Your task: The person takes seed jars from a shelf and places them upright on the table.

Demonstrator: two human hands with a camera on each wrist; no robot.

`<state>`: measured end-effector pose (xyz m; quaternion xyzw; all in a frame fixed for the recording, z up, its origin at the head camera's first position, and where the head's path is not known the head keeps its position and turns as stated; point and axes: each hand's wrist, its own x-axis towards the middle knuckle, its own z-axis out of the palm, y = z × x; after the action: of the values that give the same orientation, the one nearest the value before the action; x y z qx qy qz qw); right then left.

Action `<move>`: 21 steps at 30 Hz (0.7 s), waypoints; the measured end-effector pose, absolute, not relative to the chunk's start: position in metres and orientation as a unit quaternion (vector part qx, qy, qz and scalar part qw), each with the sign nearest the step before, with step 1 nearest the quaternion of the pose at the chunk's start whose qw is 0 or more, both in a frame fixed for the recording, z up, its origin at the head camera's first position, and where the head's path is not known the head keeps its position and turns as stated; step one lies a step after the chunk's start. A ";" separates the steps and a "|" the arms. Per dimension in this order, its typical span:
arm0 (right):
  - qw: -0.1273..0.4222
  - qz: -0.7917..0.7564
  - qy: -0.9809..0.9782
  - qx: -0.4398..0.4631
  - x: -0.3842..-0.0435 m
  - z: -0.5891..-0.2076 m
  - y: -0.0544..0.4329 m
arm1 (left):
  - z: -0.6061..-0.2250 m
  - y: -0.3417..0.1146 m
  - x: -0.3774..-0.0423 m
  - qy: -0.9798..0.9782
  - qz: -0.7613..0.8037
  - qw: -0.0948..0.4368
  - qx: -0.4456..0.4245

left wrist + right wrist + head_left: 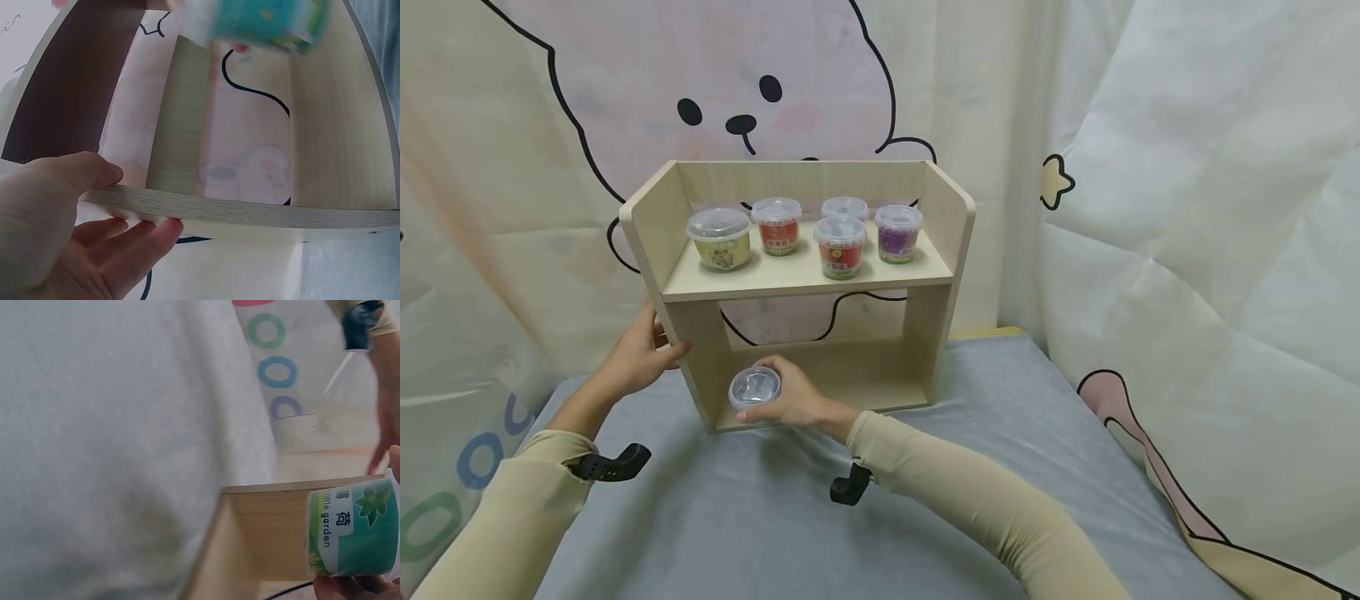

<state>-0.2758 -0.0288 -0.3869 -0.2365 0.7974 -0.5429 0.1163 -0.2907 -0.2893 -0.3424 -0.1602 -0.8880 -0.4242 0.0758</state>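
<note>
My right hand point(793, 395) grips a small plastic cup point(755, 388) with a clear lid in front of the lower compartment's left part. In the right wrist view the cup point(356, 528) shows a teal label with a green leaf and the words "little garden". My left hand point(642, 354) grips the left side panel of the wooden shelf point(797, 293); in the left wrist view the thumb lies on one side of the panel edge point(250, 209) and the fingers on the other. The teal cup point(269, 22) is blurred at the top there.
On the upper board stand several lidded cups: a wider yellow one point(721, 240), red ones point(778, 227) point(840, 248), a purple one point(898, 234), and one partly hidden behind. The shelf rests on a grey cloth point(1000, 433). A printed curtain point(1172, 208) hangs behind and beside it.
</note>
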 end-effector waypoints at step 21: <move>0.131 -0.490 0.852 -0.127 -0.274 -0.467 -0.103 | -0.342 -0.287 -0.288 -0.888 -0.415 0.085 -0.178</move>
<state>-0.2736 -0.1032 -0.4666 -0.1266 0.8524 -0.4901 0.1313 -0.2884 -0.2875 -0.3420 -0.1780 -0.8882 -0.4150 0.0852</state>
